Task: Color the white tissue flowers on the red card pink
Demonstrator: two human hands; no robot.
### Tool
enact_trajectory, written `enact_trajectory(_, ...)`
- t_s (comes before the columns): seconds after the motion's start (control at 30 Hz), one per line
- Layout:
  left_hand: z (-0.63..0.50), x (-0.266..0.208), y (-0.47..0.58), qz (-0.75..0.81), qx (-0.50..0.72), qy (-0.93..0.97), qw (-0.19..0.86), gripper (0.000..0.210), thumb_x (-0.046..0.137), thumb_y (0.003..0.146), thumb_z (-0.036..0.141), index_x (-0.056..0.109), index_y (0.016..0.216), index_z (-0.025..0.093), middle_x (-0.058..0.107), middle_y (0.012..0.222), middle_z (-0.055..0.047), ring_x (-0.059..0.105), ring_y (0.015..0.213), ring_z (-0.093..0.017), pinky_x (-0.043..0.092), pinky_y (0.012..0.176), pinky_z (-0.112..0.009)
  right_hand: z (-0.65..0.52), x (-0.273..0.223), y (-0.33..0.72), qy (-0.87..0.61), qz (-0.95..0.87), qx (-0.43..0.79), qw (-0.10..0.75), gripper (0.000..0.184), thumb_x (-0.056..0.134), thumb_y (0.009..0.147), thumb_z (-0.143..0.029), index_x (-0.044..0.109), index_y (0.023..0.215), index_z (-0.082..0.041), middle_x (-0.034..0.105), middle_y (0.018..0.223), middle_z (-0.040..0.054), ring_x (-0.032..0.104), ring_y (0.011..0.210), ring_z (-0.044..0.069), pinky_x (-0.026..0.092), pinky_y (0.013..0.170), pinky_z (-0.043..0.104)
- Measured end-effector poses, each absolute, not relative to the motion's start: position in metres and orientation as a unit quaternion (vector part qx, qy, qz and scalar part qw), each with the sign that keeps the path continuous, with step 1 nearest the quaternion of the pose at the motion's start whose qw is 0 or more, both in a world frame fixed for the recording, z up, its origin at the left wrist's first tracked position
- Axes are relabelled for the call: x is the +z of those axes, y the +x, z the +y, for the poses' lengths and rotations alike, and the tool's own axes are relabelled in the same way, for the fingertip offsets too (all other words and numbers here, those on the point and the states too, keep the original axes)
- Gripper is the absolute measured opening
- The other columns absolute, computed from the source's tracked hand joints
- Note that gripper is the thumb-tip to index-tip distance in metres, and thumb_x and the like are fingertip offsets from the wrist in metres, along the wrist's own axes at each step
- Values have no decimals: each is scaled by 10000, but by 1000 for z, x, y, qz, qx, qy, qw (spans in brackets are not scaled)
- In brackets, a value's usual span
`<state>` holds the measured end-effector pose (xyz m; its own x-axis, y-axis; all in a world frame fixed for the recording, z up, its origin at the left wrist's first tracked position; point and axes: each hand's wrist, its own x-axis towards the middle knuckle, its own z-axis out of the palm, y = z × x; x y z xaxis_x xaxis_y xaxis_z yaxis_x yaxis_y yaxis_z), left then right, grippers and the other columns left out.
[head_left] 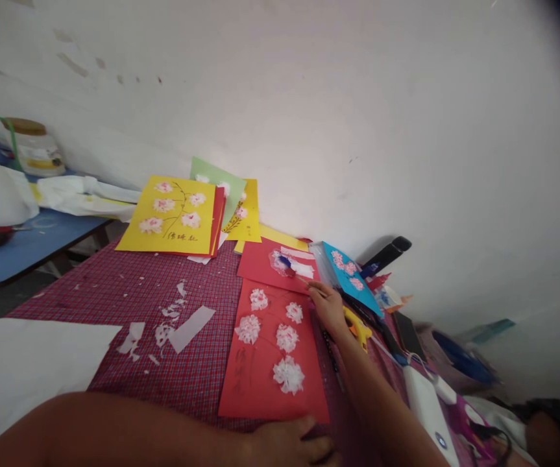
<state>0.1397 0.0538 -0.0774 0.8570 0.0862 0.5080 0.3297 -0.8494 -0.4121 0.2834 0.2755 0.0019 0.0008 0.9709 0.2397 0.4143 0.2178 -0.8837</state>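
Note:
My right hand (327, 308) pinches a thin paintbrush (300, 279). Its head is over a round, whitish, paint-stained patch (276, 261) on a red sheet (255, 259); dark blue and red show there, but I cannot tell which belongs to the brush. At the bottom edge of the view, my left hand (292, 444) lies with fingers apart near the lower edge of a red card (270, 399). Several pink-and-white crumpled paper flowers (287, 338) are stuck on this card, with faint writing at its left. White paper strips (302, 268) lie on the red sheet.
A yellow flower card (177, 194) lies on others at the back. Paper scraps (175, 318) litter the checked cloth (124, 285). At right are a blue card (365, 292), a yellow tape dispenser (357, 327) and a white power bank (423, 399). A blue table (60, 243) stands left.

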Motion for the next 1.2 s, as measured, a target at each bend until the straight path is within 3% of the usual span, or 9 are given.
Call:
enact_trajectory(0.2,51,-64,131,-113,-239,-936,232,355,580,978,351,736,1293,407,563,1527,8,581,1315,-188,490,976,-367,264,12,287,-548,-625,305,464,363,753,745,-487,804,931,-180,819,944,104,734,834,257,567,733,341)
enact_trajectory(0.37,46,-27,116,-82,-215,-964,133,136,696,913,426,828,945,424,674,1352,-24,622,1230,-253,474,981,-439,239,25,297,-558,-597,319,479,417,769,753,-493,792,1007,-163,814,972,116,700,720,214,525,602,300)
enact_trajectory(0.6,44,-22,113,-75,-202,-972,99,154,762,836,403,833,967,360,653,1393,-70,605,1259,-289,457,1014,-481,123,20,329,-556,-542,368,511,290,792,832,-433,819,1042,-234,819,955,110,678,651,192,527,556,298)
enact_trajectory(0.8,43,-18,110,-82,-197,-973,91,174,769,841,383,831,990,317,613,1450,-68,523,1376,-310,422,1090,-471,31,0,332,-606,-552,347,456,294,806,819,-515,851,1021,-307,834,989,103,788,817,300,666,710,405)
enact_trajectory(1.03,44,-23,112,-72,-208,-971,91,153,759,846,350,830,975,306,672,1329,-21,520,1360,-338,311,1230,-554,18,-7,322,-593,-625,298,411,249,763,872,-498,858,1029,-330,830,1042,93,797,934,318,669,852,440)
enact_trajectory(1.2,43,-22,112,-75,-212,-970,91,154,770,827,363,828,957,305,674,1310,-26,541,1316,-323,352,1201,-543,22,-10,325,-586,-644,293,394,240,750,891,-479,853,1046,-328,830,1038,93,795,937,310,664,862,431)
